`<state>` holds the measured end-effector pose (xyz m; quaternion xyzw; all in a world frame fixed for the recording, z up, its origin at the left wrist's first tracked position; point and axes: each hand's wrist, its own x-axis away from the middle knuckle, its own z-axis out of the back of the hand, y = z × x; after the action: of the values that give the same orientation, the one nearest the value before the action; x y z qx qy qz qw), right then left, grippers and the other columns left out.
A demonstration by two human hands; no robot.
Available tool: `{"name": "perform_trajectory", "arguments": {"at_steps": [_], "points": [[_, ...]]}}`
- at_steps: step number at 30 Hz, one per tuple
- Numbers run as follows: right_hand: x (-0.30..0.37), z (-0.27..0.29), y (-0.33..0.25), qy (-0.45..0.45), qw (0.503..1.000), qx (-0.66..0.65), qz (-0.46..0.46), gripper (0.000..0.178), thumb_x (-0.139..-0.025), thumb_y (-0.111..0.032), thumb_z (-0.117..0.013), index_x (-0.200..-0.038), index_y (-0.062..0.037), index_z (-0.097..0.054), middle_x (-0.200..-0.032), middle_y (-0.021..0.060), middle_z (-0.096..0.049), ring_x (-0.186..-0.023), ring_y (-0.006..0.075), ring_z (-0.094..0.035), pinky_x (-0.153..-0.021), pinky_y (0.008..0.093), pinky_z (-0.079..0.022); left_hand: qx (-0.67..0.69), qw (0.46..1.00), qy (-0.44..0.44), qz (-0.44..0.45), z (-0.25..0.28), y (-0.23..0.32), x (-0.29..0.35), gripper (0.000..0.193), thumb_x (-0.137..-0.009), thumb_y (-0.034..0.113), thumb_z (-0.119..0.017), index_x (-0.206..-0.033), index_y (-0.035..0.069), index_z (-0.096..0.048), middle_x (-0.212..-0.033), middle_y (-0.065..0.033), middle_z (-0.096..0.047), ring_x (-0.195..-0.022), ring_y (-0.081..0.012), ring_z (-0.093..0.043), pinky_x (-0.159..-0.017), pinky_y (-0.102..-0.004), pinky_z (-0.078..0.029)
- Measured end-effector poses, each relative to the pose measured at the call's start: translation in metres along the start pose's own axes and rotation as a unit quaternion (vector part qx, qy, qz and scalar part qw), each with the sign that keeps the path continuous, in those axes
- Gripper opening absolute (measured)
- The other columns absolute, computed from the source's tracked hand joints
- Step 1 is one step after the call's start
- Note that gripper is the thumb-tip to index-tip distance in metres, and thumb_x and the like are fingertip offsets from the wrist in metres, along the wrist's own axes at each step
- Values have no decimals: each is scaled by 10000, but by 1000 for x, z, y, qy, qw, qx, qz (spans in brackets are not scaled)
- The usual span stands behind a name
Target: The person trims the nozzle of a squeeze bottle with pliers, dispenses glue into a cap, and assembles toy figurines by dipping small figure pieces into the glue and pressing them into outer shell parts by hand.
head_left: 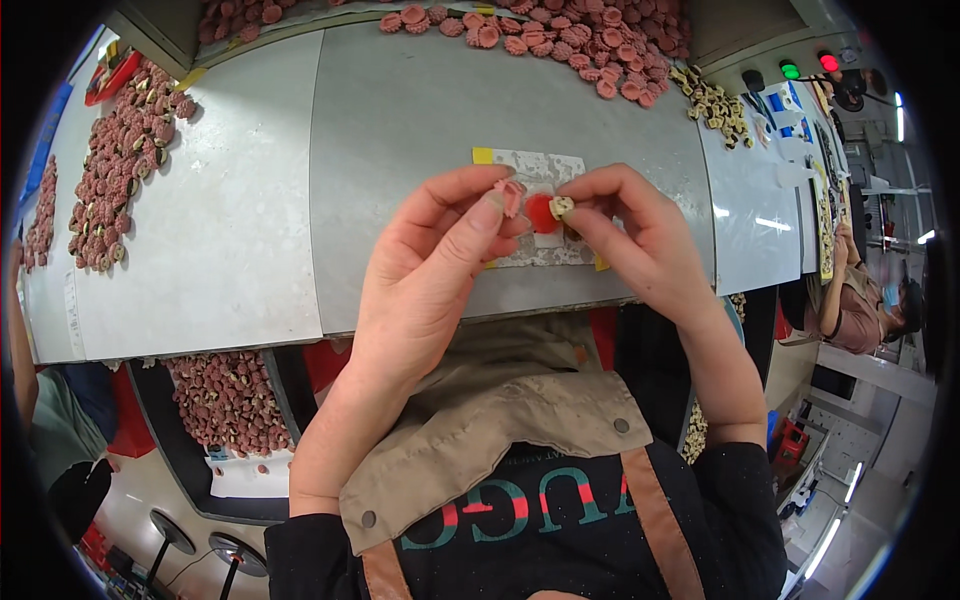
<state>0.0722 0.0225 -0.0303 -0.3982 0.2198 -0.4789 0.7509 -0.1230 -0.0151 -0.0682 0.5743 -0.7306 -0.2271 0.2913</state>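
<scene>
Between the thumb and fingers of my left hand (pixel 425 250) is a pink cup-shaped piece (pixel 511 198) with a ridged edge. My right hand (pixel 645 240) pinches a small cream-coloured piece (pixel 561 207), close to the pink one but apart from it. Just behind the gap between my hands lies a round red spot (pixel 539 212), partly covered by the cream piece; whether it is a pad or a dish I cannot tell. Under it, a stained white sheet (pixel 550 163) with yellow tape at its corners lies on the grey tabletop (pixel 400 120).
Loose pink cups (pixel 610 50) lie at the back, with cream pieces (pixel 715 105) to their right. Joined pink-and-cream pieces (pixel 125 165) are heaped at the left. A dark bin (pixel 280 400) below the table holds more. Other people (pixel 860 305) sit at both sides.
</scene>
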Motion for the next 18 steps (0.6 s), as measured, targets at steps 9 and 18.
{"name": "perform_trajectory", "arguments": {"at_steps": [9,18], "points": [[-8,-11,-12,51,974,67,210,202,-855,-5,-606,-1049,-12,-547,-985,98,-592,-850,184,-584,-737,273,-466,-37,999,-20,16,0,-3,-2,265,-945,141,-548,-1183,25,-544,-1059,-36,-613,-933,-93,-574,-829,-234,-459],[-3,-32,-8,53,981,-143,118,193,-907,-44,-568,-1085,-20,-497,-1028,82,-543,-902,152,-545,-781,274,-450,-83,992,-8,-92,-6,-10,-1,232,-921,91,-582,-1126,-16,-560,-1064,-70,-617,-971,-112,-578,-866,-258,-477]]}}
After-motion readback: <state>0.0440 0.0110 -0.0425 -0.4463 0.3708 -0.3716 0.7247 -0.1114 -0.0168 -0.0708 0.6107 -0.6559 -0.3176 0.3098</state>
